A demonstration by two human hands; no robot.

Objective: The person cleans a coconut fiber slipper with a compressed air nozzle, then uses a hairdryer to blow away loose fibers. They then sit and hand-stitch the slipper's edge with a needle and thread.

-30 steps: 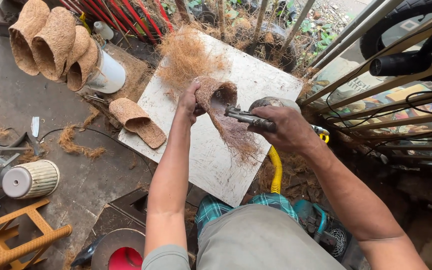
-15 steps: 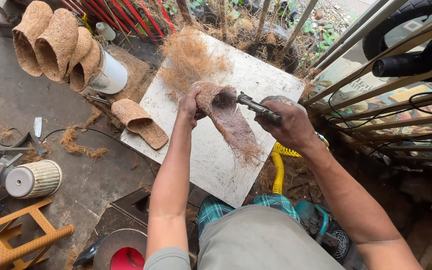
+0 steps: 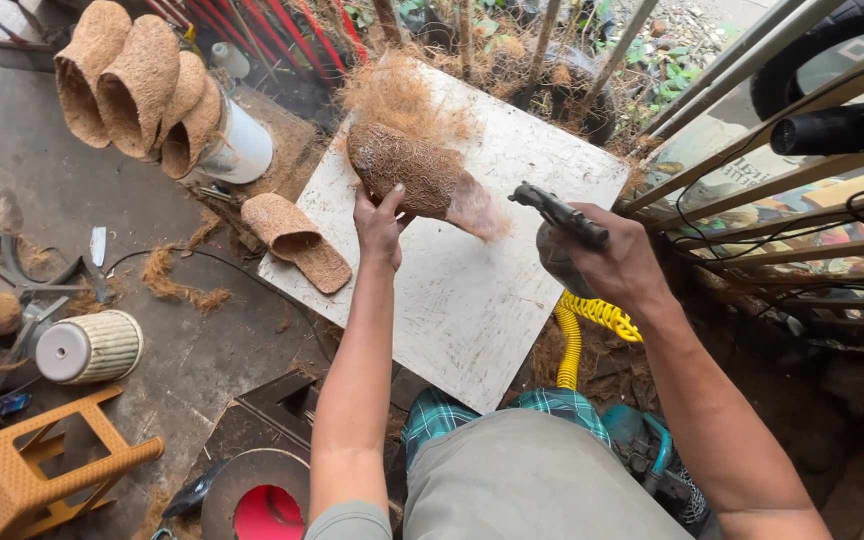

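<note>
Gripping a brown fibre shell (image 3: 414,172) from below, the left hand (image 3: 380,226) has its fingers closed around the shell's lower edge, thumb spread to one side. The shell is held tilted above a white board (image 3: 472,300), its rounded end pointing away from the fingers and its paler, frayed end trailing toward the right hand (image 3: 607,265). The right hand is wrapped shut around a dark air tool (image 3: 560,213), whose nozzle is aimed at the frayed end and stands just clear of it. A yellow coiled hose (image 3: 582,325) hangs below the right fingers, over the board's near edge.

Beyond the left fingertips, loose fibre (image 3: 402,95) is heaped at the board's far corner. Left of the left fingers, a fibre slipper shape (image 3: 297,240) is laid across the board's edge, and further out a row of fibre cups (image 3: 137,85) is stacked over a white cylinder (image 3: 237,145). A cable (image 3: 202,262) is run across the floor between them. Metal bars (image 3: 752,130) close off the space just right of the right fingers. Nearer the body, a ribbed tub (image 3: 92,347), an orange stool (image 3: 27,475) and a red-lined round pan (image 3: 262,495) are seen.
</note>
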